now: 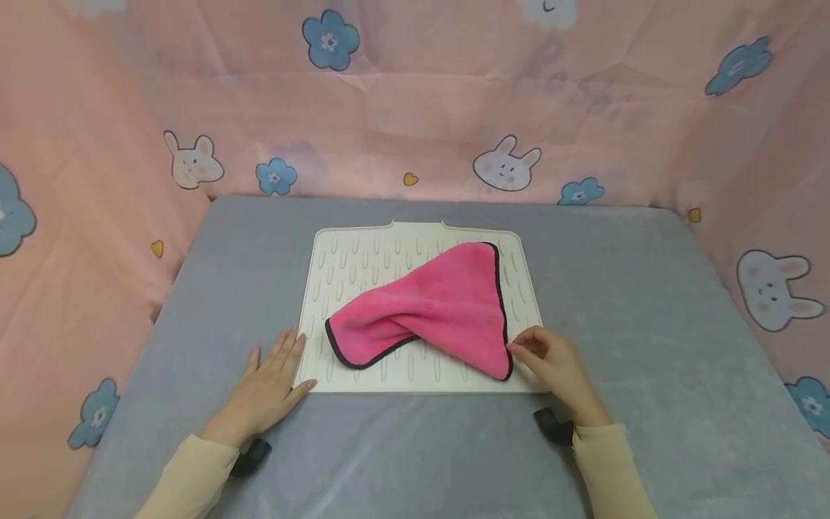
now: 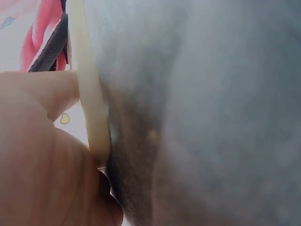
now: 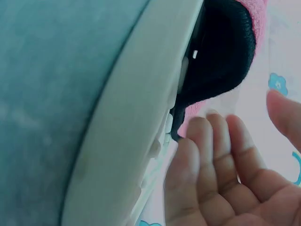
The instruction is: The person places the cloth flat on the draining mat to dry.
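Observation:
A pink cloth [image 1: 441, 303] with black trim lies rumpled and partly folded over on a cream ridged mat [image 1: 324, 267]. My left hand [image 1: 266, 389] is spread flat at the mat's lower left corner, the thumb lying over its edge. At the cloth's right edge is my right hand [image 1: 551, 360], its fingers bent loosely beside the black trim. In the right wrist view the thumb stands apart from the fingers [image 3: 221, 165], with no cloth between them. A corner of the cloth [image 3: 256, 19] rises just beyond them; whether a fingertip touches it cannot be told.
The mat lies on a grey cloth-covered table [image 1: 648, 324]. A pink curtain [image 1: 402, 108] printed with rabbits and blue flowers stands behind the table and along both sides. A black wrist device [image 1: 251, 458] sits under the left wrist, another [image 1: 554, 427] beside the right.

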